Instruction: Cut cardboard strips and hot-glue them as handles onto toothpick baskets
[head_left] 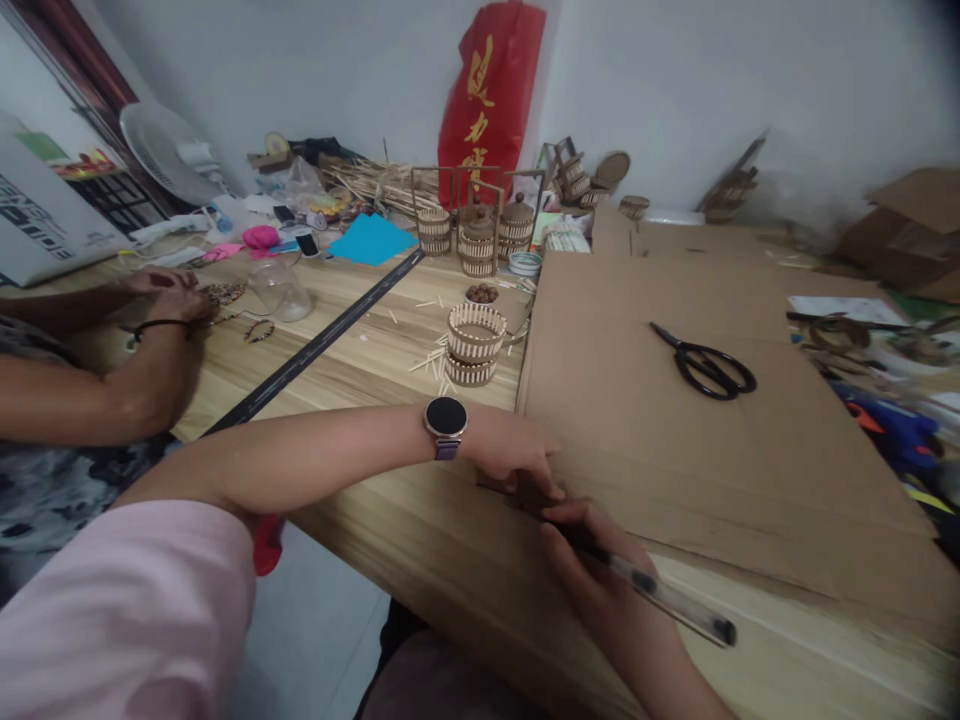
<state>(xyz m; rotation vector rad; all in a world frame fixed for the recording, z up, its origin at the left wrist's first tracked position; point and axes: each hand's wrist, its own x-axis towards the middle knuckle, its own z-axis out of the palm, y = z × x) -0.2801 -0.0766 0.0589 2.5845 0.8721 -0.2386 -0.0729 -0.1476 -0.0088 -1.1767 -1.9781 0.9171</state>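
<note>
My left hand [517, 447], with a watch [445, 417] on its wrist, presses its bent fingers on a small dark brown piece [529, 494] at the cardboard's near left corner. Close beside it, my right hand [600, 560] grips a clear pen [667, 597], its tip end hidden by the fingers near the brown piece. The large cardboard sheet [622, 440] lies flat on the wooden table, with black-handled scissors [705, 365] on it. Beyond my left wrist stands a small slatted ring basket [476, 335] with loose sticks around it.
At the left, another person's hands [176, 295] work with beads near a clear jar [281, 290]. Small wooden baskets [478, 245], blue sheets [373, 238] and a red bag [491, 100] stand or lie toward the wall. Tools [900, 430] crowd the right side.
</note>
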